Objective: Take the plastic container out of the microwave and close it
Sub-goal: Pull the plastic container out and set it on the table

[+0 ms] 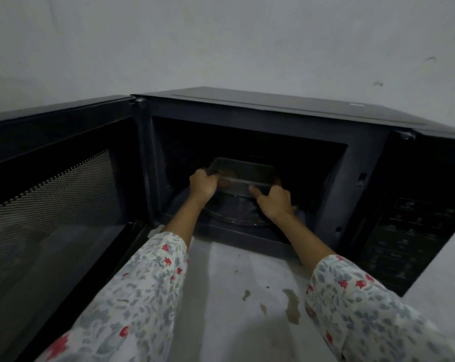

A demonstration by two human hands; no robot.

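The microwave door stands swung wide open at the left, its perforated mesh window facing the camera. Next to it, the black microwave sits on a pale, stained surface, its dark cavity exposed. Both arms, in floral sleeves, reach into the cavity. The left hand has its grip clamped on the left end of the plastic container, a clear rectangular tub inside the cavity, over the glass turntable; whether it rests on the glass or is lifted cannot be told. The right hand has its grip clamped on the tub's right near corner. At far right, the dark control panel faces forward.
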